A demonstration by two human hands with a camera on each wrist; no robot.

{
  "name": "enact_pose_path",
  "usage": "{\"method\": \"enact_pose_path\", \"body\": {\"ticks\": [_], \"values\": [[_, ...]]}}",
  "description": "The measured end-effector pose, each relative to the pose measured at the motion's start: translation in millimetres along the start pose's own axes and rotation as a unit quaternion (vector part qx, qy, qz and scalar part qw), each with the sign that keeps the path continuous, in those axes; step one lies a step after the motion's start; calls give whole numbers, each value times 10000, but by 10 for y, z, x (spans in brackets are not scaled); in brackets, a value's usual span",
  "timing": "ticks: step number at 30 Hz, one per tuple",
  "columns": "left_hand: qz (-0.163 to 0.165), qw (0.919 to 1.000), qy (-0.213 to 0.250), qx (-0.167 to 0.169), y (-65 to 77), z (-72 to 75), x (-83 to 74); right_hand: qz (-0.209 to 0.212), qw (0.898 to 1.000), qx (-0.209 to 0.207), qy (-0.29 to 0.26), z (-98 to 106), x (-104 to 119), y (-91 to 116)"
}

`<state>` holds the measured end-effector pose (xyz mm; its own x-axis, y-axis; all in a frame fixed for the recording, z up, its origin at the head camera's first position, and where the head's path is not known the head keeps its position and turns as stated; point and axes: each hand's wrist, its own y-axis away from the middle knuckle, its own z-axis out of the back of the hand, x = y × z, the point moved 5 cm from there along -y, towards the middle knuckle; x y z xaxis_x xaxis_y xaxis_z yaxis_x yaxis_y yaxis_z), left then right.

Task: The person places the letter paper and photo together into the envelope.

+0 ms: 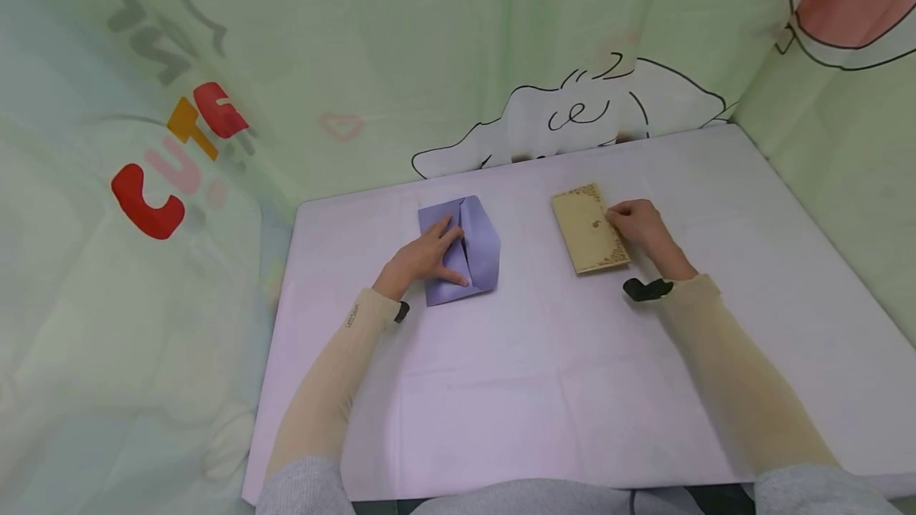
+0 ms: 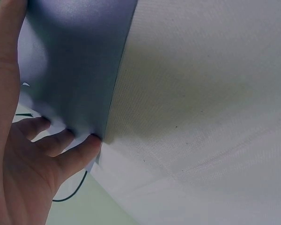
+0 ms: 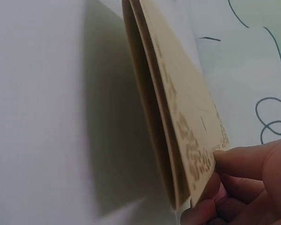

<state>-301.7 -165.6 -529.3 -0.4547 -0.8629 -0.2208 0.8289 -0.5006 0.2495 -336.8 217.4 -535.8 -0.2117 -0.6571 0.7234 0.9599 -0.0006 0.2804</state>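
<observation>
A purple envelope [image 1: 481, 249] with its flap side up lies on the left part of the table. My left hand [image 1: 428, 254] rests on it with spread fingers, and the left wrist view shows its fingertips touching the purple paper [image 2: 79, 61]. To the right, a folded tan card [image 1: 583, 233] with brown ornamental corners is tilted a little off the table. Thumb and fingers of my right hand [image 1: 640, 230] pinch its right edge. In the right wrist view, the layers of the card [image 3: 182, 108] stand slightly apart along one side.
A pale cloth covers the table [image 1: 501, 412]. Behind it and on both sides hang green printed curtains [image 1: 401, 46] with cartoon drawings and coloured letters. Dark straps [image 1: 647, 289] sit at both wrists over tan sleeves.
</observation>
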Motion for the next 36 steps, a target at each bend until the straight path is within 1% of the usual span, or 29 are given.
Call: {"method": "enact_pose_path", "body": {"ticks": [5, 12, 19, 25, 36], "values": [[16, 10000, -23, 0, -3, -9, 10, 113, 9999, 118, -58, -107, 83, 0], [17, 10000, 59, -42, -3, -18, 27, 63, 9994, 274, -194, -243, 190, -5], [20, 10000, 70, -44, -8, -20, 44, 188, 9991, 319, -204, -365, 301, -29], [-24, 9999, 107, -68, -26, -30, 53, 202, 9988, 346, -286, -423, 357, -32], [14, 9999, 140, -89, -41, -37, 67, 312, 9973, 451, -481, -544, 485, -60]]}}
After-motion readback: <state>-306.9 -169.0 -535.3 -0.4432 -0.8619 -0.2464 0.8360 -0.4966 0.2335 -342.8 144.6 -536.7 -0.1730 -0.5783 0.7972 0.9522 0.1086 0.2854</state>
